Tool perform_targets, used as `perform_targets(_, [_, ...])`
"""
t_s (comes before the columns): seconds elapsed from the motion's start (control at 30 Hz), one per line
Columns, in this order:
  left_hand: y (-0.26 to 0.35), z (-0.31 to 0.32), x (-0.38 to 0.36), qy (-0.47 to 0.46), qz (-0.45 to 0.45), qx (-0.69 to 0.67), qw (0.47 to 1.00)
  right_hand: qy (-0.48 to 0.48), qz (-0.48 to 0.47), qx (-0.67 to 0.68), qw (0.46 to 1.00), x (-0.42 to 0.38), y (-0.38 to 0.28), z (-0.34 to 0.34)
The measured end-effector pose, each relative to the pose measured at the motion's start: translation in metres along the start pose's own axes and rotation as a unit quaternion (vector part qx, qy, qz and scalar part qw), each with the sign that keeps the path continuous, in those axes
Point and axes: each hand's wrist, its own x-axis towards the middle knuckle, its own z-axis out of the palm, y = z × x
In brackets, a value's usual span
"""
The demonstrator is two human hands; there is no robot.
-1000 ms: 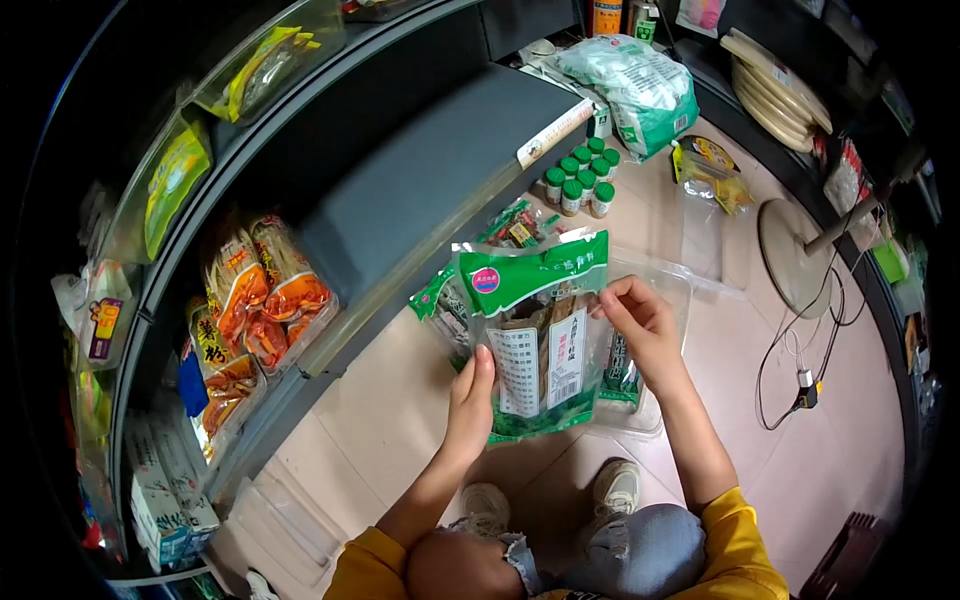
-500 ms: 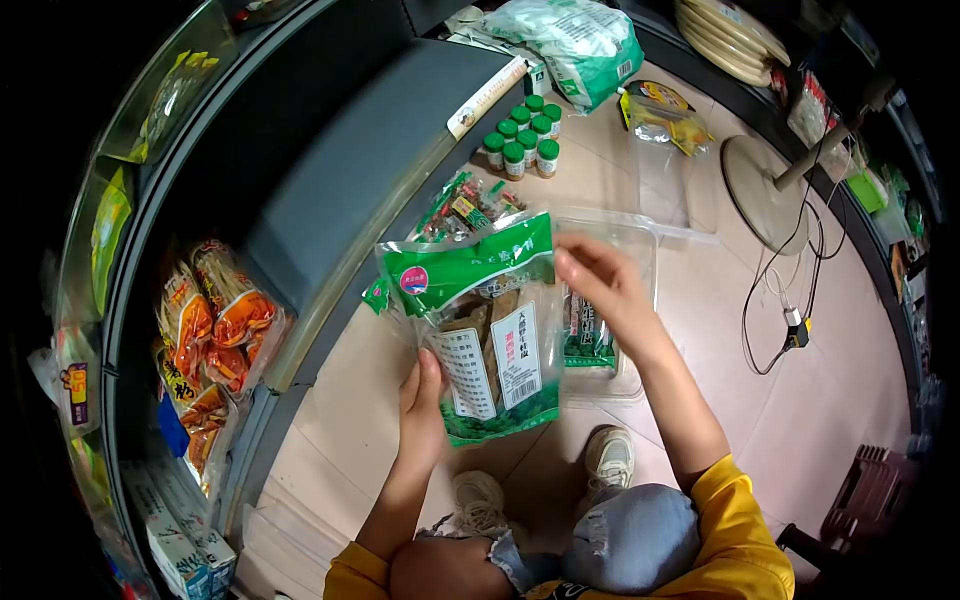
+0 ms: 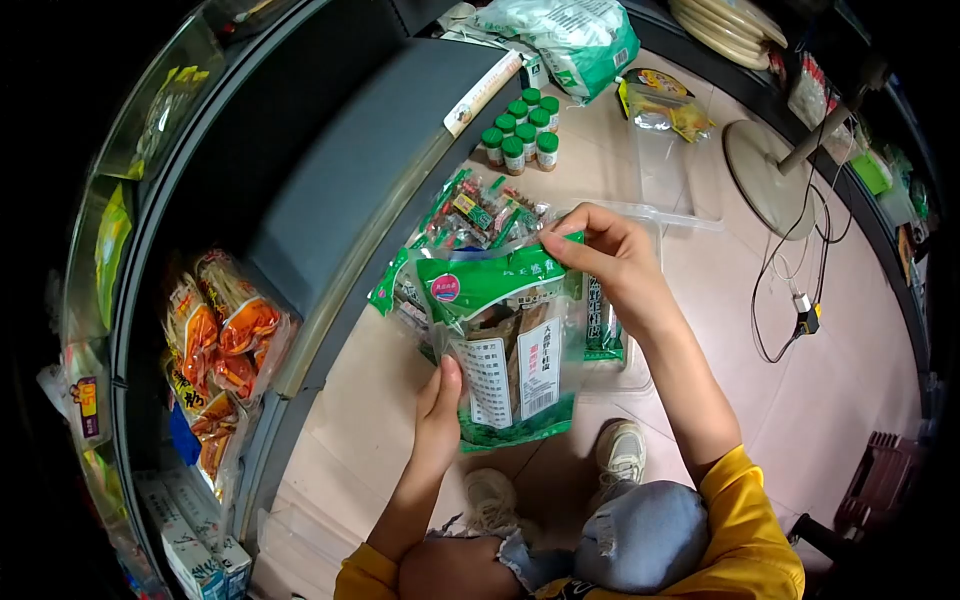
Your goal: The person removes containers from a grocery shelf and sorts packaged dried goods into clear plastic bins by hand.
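Note:
Both hands hold a green and clear bag of cinnamon bark (image 3: 512, 345), its printed labels facing me. The thumb of my left hand (image 3: 436, 418) presses on the bag's lower left edge, with the other fingers behind it. My right hand (image 3: 612, 262) pinches the top right corner between thumb and fingers. Past the bag's left edge shows another green-edged packet (image 3: 386, 284), partly hidden. Under my right hand, a similar bag (image 3: 603, 322) lies in a clear plastic bin (image 3: 655, 300). Small packets with red and green print (image 3: 478, 212) lie in a pile just beyond the held bag.
Several green-capped jars (image 3: 513, 152) stand on the floor beside the grey shelf (image 3: 370, 130). Orange-printed bags (image 3: 235, 320) fill the lower left shelf. Another clear bin (image 3: 672, 180), a round stand base (image 3: 762, 180) and black cables (image 3: 778, 345) are at the right.
The bag of cinnamon bark has shifted slightly right in view. My right hand has moved from the bag's right edge to a pinch on its top corner.

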Motion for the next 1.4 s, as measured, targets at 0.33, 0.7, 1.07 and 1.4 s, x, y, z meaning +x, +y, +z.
perform_targets(0.33, [0.000, 0.005, -0.001, 0.012, -0.029, -0.048, 0.998, 0.013, 0.026, -0.003, 1.000, 0.001, 0.005, -0.001])
perform_targets(0.7, [0.011, 0.005, 0.004, 0.128, -0.064, -0.208, 0.968, -0.110, 0.136, -0.112, 0.978, -0.045, 0.045, -0.003])
perform_targets(1.07, [-0.009, -0.005, 0.017, 0.078, -0.114, -0.302, 0.943, -0.113, 0.108, -0.081, 0.984, -0.048, 0.045, 0.007])
perform_targets(1.4, [-0.013, 0.001, 0.011, 0.006, -0.046, -0.082, 0.996, -0.056, 0.012, -0.342, 0.938, -0.051, 0.043, 0.024])
